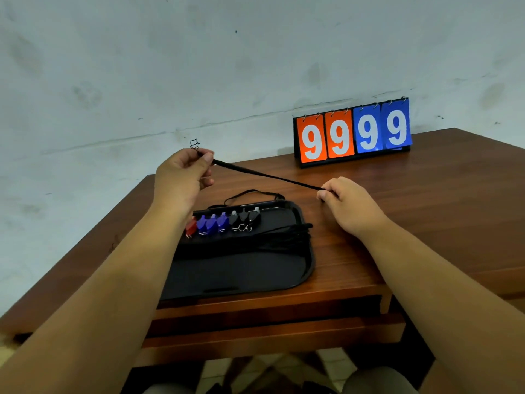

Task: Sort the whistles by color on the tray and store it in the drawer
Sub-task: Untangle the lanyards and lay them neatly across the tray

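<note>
A black tray (244, 277) lies on the wooden table. Along its far edge stands a row of whistles: a red whistle (191, 227) partly hidden behind my left forearm, three blue whistles (212, 223), and three black whistles (245, 218). A bundle of black lanyards (281, 237) lies across the tray's right side. My left hand (181, 177) and my right hand (348, 206) each pinch one end of a black lanyard (264, 174), stretched taut above the tray's far edge.
A flip scoreboard (353, 133) reading 9999 stands at the table's back against the wall. Another black cord (250, 193) loops on the table behind the tray. A drawer front (270, 328) shows under the table's near edge.
</note>
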Motion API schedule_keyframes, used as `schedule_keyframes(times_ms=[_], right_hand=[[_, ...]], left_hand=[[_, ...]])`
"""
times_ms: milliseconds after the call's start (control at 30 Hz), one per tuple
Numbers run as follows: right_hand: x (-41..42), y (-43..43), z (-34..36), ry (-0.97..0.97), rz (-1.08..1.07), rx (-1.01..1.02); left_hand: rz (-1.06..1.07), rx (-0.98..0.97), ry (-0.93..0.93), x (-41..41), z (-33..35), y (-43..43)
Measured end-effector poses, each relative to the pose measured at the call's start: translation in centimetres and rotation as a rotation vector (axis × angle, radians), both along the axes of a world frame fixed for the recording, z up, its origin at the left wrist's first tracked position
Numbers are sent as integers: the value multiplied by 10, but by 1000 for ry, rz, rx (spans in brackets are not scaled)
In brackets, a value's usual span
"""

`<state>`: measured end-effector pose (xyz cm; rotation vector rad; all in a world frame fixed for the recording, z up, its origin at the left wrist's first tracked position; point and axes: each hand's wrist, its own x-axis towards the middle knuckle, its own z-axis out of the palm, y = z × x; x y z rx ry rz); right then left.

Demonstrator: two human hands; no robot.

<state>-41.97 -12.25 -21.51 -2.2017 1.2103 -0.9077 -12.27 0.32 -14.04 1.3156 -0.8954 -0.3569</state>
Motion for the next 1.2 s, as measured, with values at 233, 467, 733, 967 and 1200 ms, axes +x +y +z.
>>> schedule_keyframes(times_ms=[233, 467, 733, 967, 1200], right_hand=[[2, 3, -2, 111, 55, -55], [7, 16, 6, 130, 58, -48], [24, 52, 11, 91, 96, -65], [24, 73, 7, -31, 32, -69], [23, 81, -10, -225, -16, 16]], left_hand=[[17, 6, 168, 43, -20, 44], [154, 34, 110, 70, -29, 87], [278, 145, -33, 106, -50, 127], [339, 219, -121, 115, -81, 145], [309, 240, -57, 119, -88, 144]])
